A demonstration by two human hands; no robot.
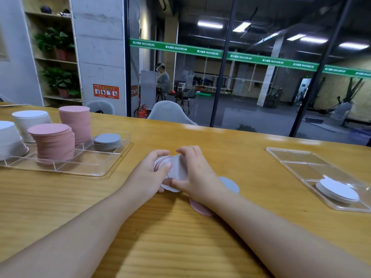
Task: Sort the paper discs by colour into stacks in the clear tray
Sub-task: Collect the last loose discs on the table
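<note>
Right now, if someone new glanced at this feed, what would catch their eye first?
Probably both hands at table centre: the left hand and right hand grip a small mixed bundle of paper discs. Next, the tall pink stacks and white stacks in the clear tray at far left. Loose on the table, a grey disc and a pink disc peek out by the right wrist.

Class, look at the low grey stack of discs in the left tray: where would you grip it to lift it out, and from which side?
Grip the grey stack across its curved edge, low down, thumb opposite fingers, coming from above. It stands low inside the left tray, whose walls and the taller pink stack beside it hinder a sideways reach.
</note>
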